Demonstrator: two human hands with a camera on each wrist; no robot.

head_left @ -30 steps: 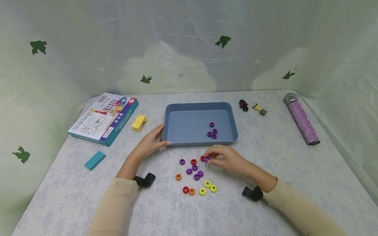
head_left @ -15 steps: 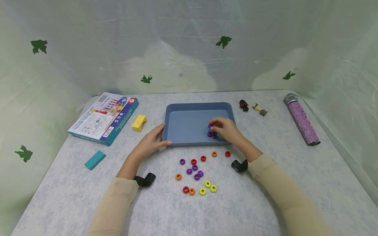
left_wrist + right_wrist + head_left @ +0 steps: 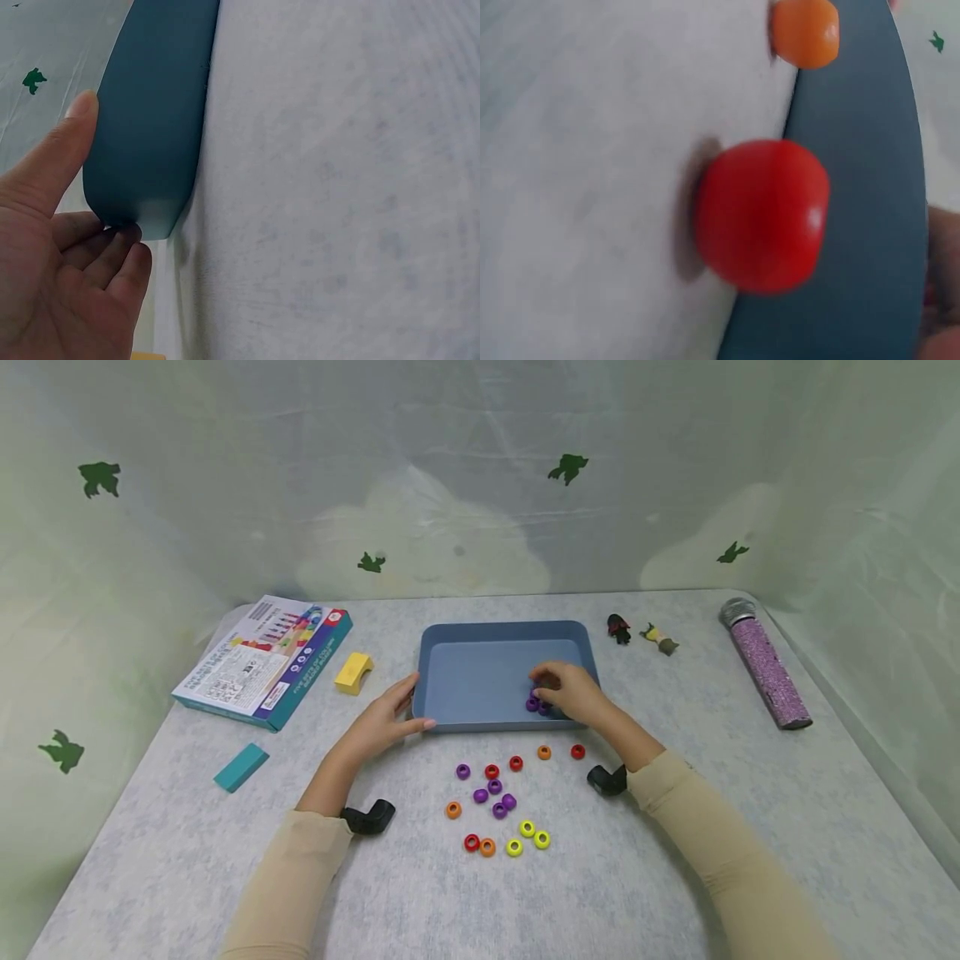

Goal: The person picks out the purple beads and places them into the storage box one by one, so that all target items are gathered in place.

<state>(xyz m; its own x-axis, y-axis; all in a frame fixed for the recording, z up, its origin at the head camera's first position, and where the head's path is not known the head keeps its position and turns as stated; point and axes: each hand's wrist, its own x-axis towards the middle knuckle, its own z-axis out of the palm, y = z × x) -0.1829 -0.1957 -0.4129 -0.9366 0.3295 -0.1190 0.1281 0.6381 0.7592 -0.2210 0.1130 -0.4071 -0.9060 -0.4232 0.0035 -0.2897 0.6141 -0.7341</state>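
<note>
- While the left hand (image 3: 382,722) spans the tray's near-left corner, its thumb lies along the near wall and its bent fingers hold the left end.
- The blue-grey tray (image 3: 472,681) sits flat on the table (image 3: 637,910), long axis running left to right before the person, open side up.
- The right hand (image 3: 573,689) is inside the tray's right half, thumb and forefinger drawn close over the purple beads (image 3: 532,704); whether they pinch one, I cannot tell.
- Outside the near wall, an orange bead (image 3: 544,752) and a red bead (image 3: 577,751) have their holes facing up.
- The box (image 3: 262,660) at left slants away; its teal side reads "FIVE SETS OF COLUMN", with the line beneath unclear and the white panel's print too small.
</note>
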